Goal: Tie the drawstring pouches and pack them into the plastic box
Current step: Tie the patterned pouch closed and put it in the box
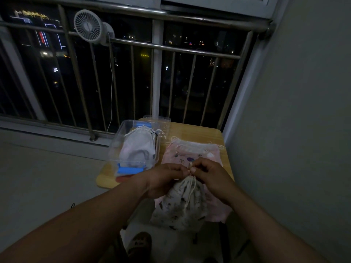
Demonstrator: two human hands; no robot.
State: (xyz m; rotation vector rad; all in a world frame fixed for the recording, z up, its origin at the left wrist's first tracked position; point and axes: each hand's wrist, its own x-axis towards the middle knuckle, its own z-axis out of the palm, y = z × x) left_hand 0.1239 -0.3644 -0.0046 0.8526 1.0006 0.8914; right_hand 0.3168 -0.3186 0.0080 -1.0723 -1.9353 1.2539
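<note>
A white patterned drawstring pouch (180,205) hangs gathered at its neck over the near edge of the small wooden table (199,132). My left hand (163,180) and my right hand (209,174) both pinch its drawstring (190,166) just above the neck. Several pink pouches (191,152) lie flat on the table behind my hands. The clear plastic box (115,147) with blue clips stands at the left of the table and holds pale tied pouches (137,145).
The box's clear lid (163,120) leans at the back of the table. A railing with a small white fan (89,25) and a dark window are behind. A grey wall stands close on the right. My sandalled foot (139,243) is on the floor below.
</note>
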